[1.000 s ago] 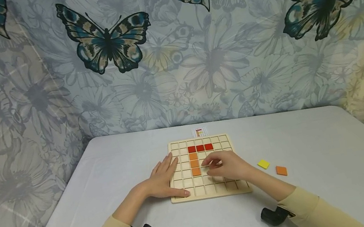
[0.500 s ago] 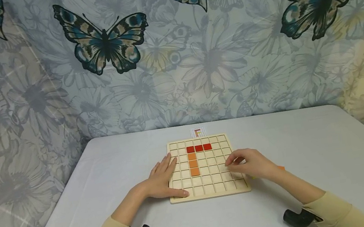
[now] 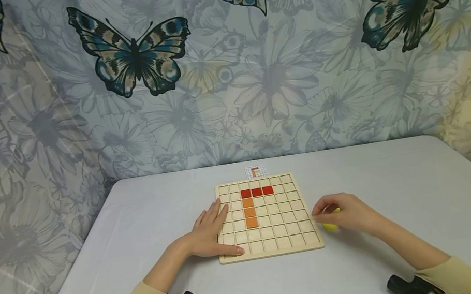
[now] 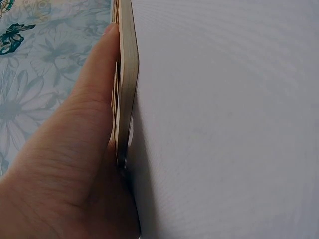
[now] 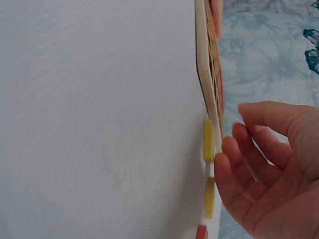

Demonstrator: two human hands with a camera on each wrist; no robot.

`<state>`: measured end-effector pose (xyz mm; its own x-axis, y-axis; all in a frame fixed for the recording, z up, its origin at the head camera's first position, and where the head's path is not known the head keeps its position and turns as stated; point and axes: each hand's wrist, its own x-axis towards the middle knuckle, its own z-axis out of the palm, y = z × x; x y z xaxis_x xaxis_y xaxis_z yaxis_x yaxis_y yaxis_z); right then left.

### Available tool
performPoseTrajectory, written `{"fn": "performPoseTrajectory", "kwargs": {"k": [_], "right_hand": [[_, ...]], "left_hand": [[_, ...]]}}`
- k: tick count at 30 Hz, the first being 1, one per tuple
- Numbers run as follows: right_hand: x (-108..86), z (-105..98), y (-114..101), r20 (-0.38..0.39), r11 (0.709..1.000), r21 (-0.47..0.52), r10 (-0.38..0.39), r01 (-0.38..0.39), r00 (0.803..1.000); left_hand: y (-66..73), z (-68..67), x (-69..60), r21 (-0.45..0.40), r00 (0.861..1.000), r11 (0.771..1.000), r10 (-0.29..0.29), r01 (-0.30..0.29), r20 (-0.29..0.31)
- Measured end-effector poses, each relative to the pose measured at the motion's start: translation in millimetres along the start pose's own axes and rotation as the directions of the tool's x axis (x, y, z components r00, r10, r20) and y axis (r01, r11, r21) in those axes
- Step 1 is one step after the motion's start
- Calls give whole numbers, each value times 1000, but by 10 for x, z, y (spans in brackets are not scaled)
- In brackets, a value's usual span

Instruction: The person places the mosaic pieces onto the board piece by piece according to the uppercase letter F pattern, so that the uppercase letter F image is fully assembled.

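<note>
A wooden grid board [image 3: 283,245] lies on the table, with a row of three red tiles [image 3: 256,192] and a column of three orange tiles [image 3: 250,213]. My left hand [image 3: 210,234] rests spread over its left edge; the left wrist view shows the thumb [image 4: 94,74] along the board's near side [image 4: 129,64]. Just right of the board, my right hand [image 3: 348,212] hovers beside two yellow tiles [image 3: 330,226]. In the right wrist view its fingers [image 5: 227,174] are loosely bent, apart from the thumb and holding nothing, near the yellow tiles [image 5: 208,141].
A small printed grid card [image 3: 255,171] lies behind the board. At the bottom of the right wrist view is a reddish-orange tile [image 5: 201,232]. The white table [image 3: 154,193] meets a backdrop [image 3: 221,118] with butterflies and flowers.
My right hand has moved right, from above the grid to beside the board, and now covers the orange tile there. The left hand stays in place.
</note>
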<state>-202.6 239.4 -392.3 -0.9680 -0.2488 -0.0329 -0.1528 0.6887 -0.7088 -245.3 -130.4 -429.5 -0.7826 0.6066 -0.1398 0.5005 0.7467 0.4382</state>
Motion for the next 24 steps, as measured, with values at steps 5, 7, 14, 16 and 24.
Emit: {"fn": "performPoseTrajectory", "kwargs": {"k": [5, 7, 14, 16, 24], "right_hand": [[-97, -115, 70, -14, 999, -50, -7, 6, 1000], [-137, -166, 104, -19, 998, -61, -4, 3, 1000], [-240, -322, 265, -35, 994, -107, 18, -21, 999], [-262, -350, 310, -44, 991, -125, 35, -40, 998], [-336, -407, 393, -3, 989, -132, 71, -71, 997]], "left_hand": [[-19, 17, 3, -6, 1000, 1000, -3, 3, -3], [-1, 0, -8, -7, 1000, 1000, -1, 1, 1], [10, -9, -18, -8, 1000, 1000, 14, -14, -9], [19, -15, -22, -12, 1000, 1000, 17, -17, -10], [29, -21, -29, -17, 1000, 1000, 19, -19, -8]]}}
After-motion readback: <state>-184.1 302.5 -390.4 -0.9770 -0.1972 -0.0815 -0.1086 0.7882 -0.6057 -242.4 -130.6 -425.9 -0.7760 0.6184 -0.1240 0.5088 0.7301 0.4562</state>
